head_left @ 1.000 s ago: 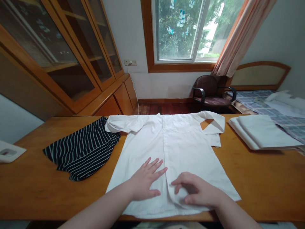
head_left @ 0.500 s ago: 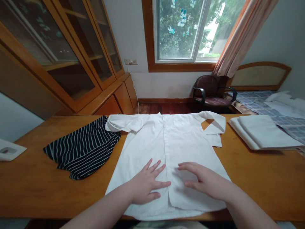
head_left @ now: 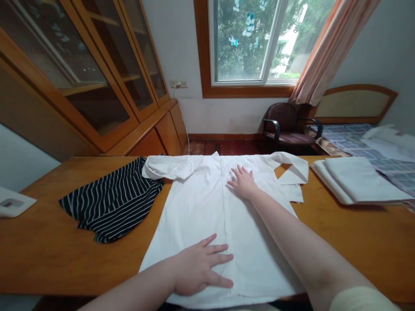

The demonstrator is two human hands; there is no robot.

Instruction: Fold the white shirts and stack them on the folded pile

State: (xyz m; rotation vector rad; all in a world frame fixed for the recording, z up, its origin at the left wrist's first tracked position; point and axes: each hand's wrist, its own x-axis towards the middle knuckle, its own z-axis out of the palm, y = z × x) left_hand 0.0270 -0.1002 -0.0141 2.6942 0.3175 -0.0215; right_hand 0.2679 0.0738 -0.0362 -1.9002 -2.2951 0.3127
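A white short-sleeved shirt [head_left: 201, 207] lies spread front-up on the wooden table [head_left: 48, 255], its button placket running down the middle. My left hand [head_left: 199, 268] rests flat with fingers spread on the shirt's near hem, just left of the placket. My right hand [head_left: 244, 181] is stretched far forward, fingers apart and flat on the shirt's upper chest, right of the placket. The shirt's right sleeve [head_left: 292, 172] is folded inward near the far table edge.
A black-and-white striped garment [head_left: 112, 203] lies left of the shirt, partly under its sleeve. Folded white cloth [head_left: 356, 183] sits at the right. A white object [head_left: 11, 202] is at the far left. Beyond the table stand a chair [head_left: 285, 125] and a cabinet [head_left: 81, 77].
My right hand slid from the near hem up the shirt to its upper chest. My left hand moved slightly nearer to the hem and stayed flat.
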